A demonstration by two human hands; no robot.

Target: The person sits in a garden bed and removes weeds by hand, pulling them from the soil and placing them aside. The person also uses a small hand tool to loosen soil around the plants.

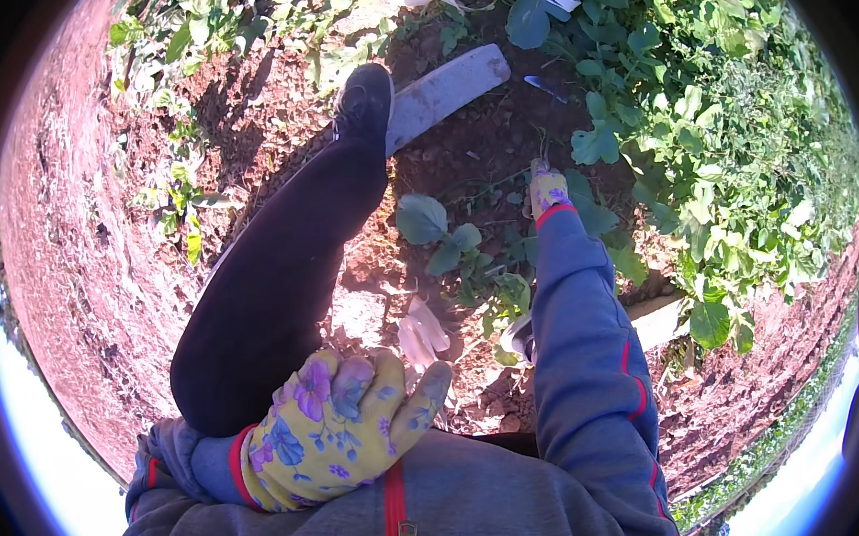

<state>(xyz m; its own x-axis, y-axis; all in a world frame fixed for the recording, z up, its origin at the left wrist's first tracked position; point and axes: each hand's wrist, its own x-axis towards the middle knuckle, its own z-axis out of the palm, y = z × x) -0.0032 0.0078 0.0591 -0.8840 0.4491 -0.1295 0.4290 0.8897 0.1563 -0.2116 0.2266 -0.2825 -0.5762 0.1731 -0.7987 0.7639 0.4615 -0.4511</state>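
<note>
Yellow flowered gloves cover both my hands. My left hand [346, 427] is bent back close to my body by my bent leg [266, 280]. Its fingers curve loosely away and the thumb stands apart, with nothing seen in it. Stretched out ahead, my right hand [548, 191] is low among the weeds and soil. Its fingers look closed and point down at the ground near a thin stem [544, 148]; what they hold is too small to make out. Broad-leaved plants [422, 220] grow to the left of that hand, and more leaves [598, 141] lie just beyond it.
A pale flat slab [452, 92] lies on the soil by my shoe [365, 102]. Dense green plants [740, 176] fill the right side. Crumpled pale plastic [422, 333] lies between my legs. Bare reddish soil [68, 214] stretches to the left.
</note>
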